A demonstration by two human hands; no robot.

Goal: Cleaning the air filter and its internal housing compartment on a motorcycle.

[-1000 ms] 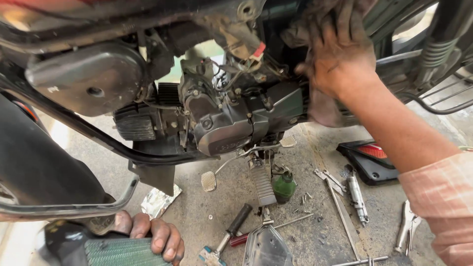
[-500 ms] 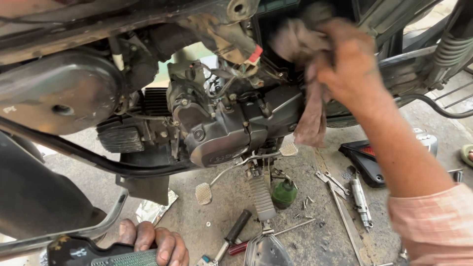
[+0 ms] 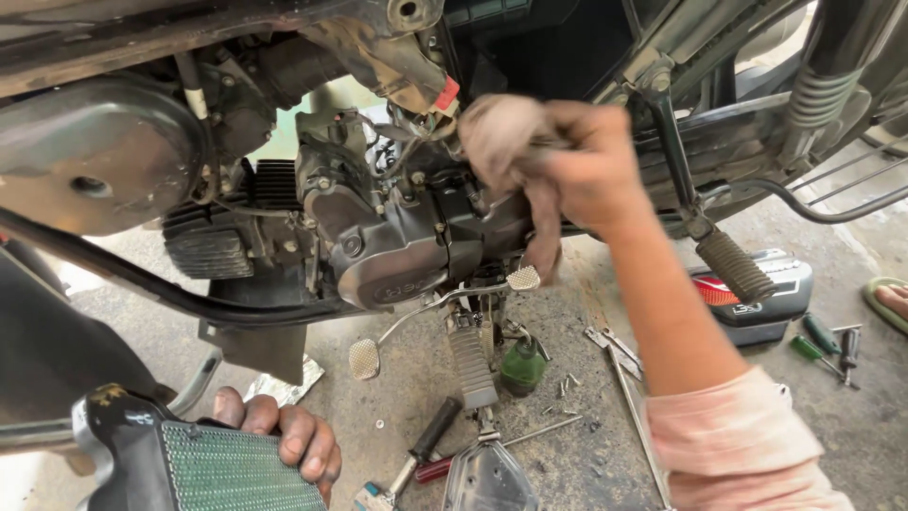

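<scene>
My right hand (image 3: 591,166) grips a dirty grey rag (image 3: 511,142) and presses it against the top of the motorcycle engine (image 3: 397,237), just right of a red connector (image 3: 446,93). Part of the rag hangs down over the engine's side. My left hand (image 3: 284,437) is at the bottom left, fingers curled around a black air-filter box with a green mesh face (image 3: 203,468), which rests low near the ground. A chromed gear lever with two pedal pads (image 3: 445,303) runs under the engine.
On the concrete floor lie a ribbed footpeg (image 3: 471,364), a small green bottle (image 3: 522,364), a black-handled screwdriver (image 3: 421,445), wrenches (image 3: 619,355), loose bolts, green-handled screwdrivers (image 3: 818,341) and a tail-light unit (image 3: 757,298). A sandalled foot (image 3: 889,301) shows at the right edge.
My right hand with the rag has moved left and down, from the upper right of the frame onto the engine top. The left hand stays on the filter box; the view shifted closer.
</scene>
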